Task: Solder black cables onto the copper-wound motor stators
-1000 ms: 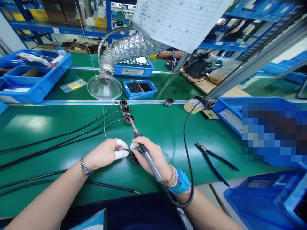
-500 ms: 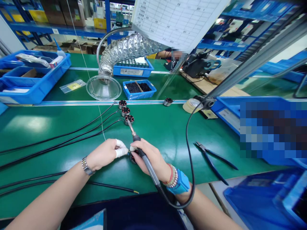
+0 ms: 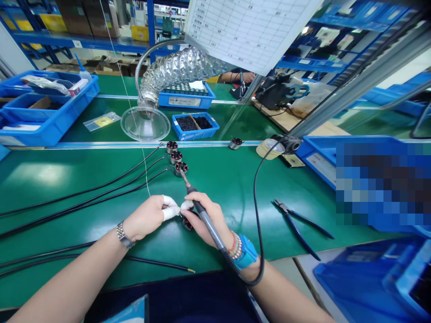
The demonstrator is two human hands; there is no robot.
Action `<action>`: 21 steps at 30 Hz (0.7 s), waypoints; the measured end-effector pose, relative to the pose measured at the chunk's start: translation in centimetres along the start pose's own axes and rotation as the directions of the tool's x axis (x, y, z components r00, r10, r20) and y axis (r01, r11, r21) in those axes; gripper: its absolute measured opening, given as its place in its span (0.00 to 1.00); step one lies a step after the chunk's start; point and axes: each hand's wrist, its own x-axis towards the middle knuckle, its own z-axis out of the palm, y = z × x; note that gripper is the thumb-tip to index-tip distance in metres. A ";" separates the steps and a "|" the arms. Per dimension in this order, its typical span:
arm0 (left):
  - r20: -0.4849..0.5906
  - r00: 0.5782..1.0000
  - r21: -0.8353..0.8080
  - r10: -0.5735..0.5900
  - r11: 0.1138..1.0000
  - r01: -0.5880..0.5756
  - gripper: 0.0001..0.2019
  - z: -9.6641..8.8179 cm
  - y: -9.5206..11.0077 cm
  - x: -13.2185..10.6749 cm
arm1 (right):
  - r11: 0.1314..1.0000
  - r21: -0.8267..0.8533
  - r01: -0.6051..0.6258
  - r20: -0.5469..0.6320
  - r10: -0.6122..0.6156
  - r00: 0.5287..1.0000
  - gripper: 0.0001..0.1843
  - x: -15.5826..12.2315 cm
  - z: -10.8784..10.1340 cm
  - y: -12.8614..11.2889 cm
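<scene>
Left hand (image 3: 144,220): grip pinched narrow, apparently on a wire (image 3: 181,215), beside the coil (image 3: 188,224) just below centre frame. Right hand (image 3: 217,220): grip closed around the iron (image 3: 210,225). Advised: steady the wire; keep the iron clear of the 3 upper coils (image 3: 176,157).

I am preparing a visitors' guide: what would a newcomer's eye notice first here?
Probably the silver ribbed duct with its clear funnel, towards the back. Next, the left hand and right hand, close together in front, the right holding a pen-shaped tool. Beyond them stand three round metal parts.
</scene>
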 end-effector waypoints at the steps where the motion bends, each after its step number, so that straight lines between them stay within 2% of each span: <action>1: -0.008 1.000 -0.009 -0.008 1.000 0.008 0.13 0.0 -0.1 0.1 | 1.000 0.013 -0.020 -0.018 0.020 1.000 0.17 -0.2 -0.1 0.0; 5: -0.002 0.999 -0.047 -0.045 0.998 0.045 0.13 -0.2 -0.5 0.5 | 0.999 0.031 -0.041 -0.056 0.043 0.998 0.19 -1.2 -0.7 -0.1; 10: 0.019 0.998 -0.100 -0.060 0.993 0.061 0.13 -0.2 -0.6 0.6 | 0.998 0.048 -0.041 0.042 0.039 0.998 0.18 -1.9 -0.7 0.0; 14: 0.039 0.997 -0.125 -0.066 0.990 0.070 0.16 -0.2 -0.5 0.5 | 0.998 -0.001 -0.061 0.010 0.061 0.998 0.17 -1.4 -0.1 0.2; 17: 0.026 0.998 -0.104 -0.061 0.993 0.063 0.16 -0.1 -0.5 0.4 | 0.992 0.006 -0.128 -0.002 0.128 0.992 0.16 -1.0 0.1 0.2; 21: 0.000 0.999 -0.037 -0.051 0.998 0.051 0.14 -0.2 -0.4 0.3 | 0.965 0.107 -0.241 0.043 0.238 0.970 0.17 -0.7 0.3 -0.2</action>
